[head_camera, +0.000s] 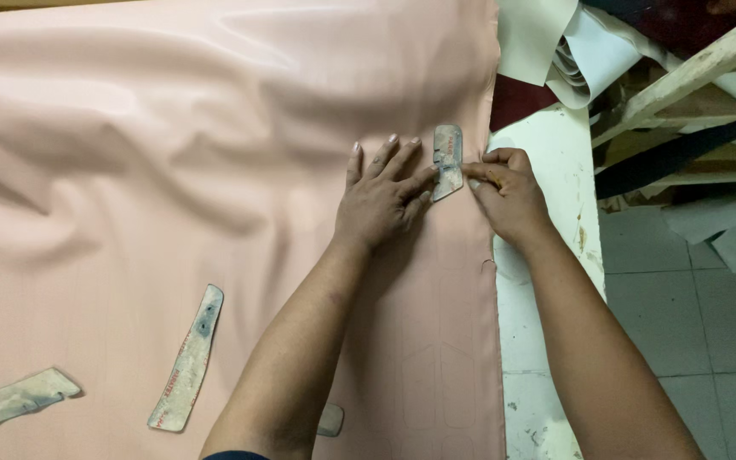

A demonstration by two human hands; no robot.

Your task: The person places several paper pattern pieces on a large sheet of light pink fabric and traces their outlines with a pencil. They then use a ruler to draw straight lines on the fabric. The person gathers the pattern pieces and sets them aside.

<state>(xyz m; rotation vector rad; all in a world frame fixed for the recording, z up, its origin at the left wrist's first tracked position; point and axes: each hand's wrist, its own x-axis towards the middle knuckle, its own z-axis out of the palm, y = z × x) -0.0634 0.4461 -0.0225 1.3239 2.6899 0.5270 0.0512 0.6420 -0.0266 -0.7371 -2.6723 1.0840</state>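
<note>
Pressing flat on a small grey cardboard pattern piece (447,162), left hand (381,200) spread open, fingers keeping it from sliding on the pink leather sheet (172,128). Right hand (508,192) clenched in a pinch at the piece's right edge, maybe around a marking tool, but too hidden to tell. Worn, tapered at the bottom, lying near the sheet's right border on the white table (555,153). Faint traced outlines (440,375) lower on the sheet. Longer pattern pieces (187,358) resting at left.

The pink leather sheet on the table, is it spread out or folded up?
Spread out: the pink leather sheet covers the white table in one layer, loosely wrinkled at the left, traced outlines below the hands.
</note>
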